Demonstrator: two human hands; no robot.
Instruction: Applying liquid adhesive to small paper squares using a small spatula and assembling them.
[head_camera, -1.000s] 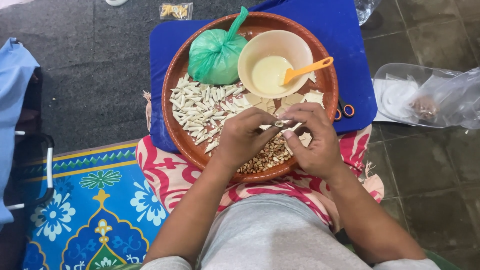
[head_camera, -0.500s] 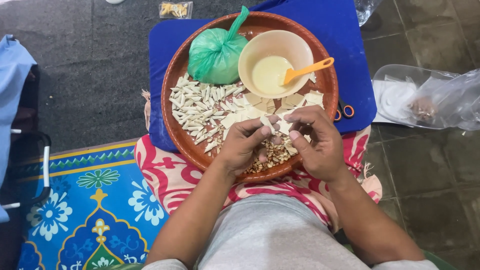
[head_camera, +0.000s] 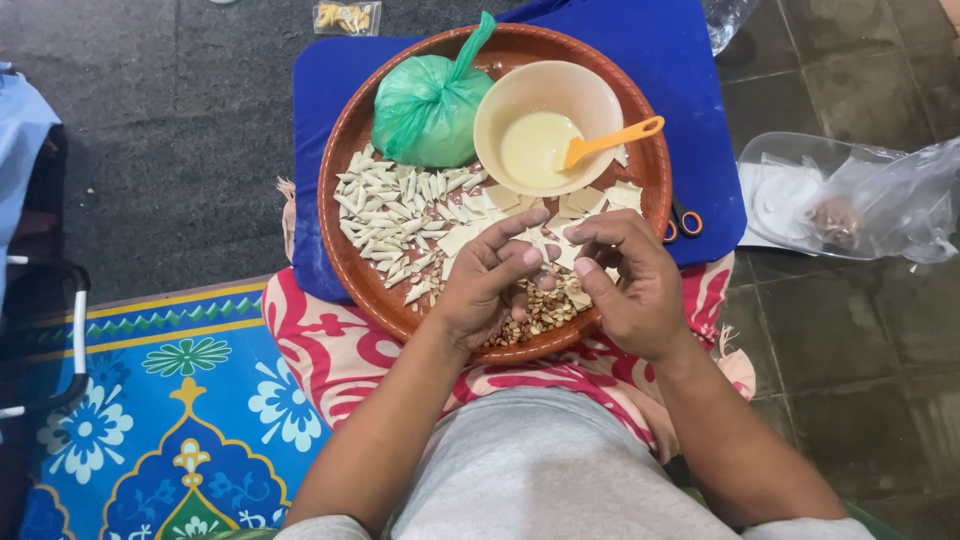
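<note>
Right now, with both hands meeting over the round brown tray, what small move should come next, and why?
Probably finish rolling the small pale wrapper piece pinched between the left hand and right hand, then lay it with the pile of rolled pieces on the round brown tray. Both hands meet at it above the nuts.

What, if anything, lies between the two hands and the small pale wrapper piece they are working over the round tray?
Nothing visible does. The left hand and right hand already meet at the small pale wrapper piece, fingers pinching it above the peanuts. The bowl and green bag sit farther back on the tray, clear of the hands.
</note>
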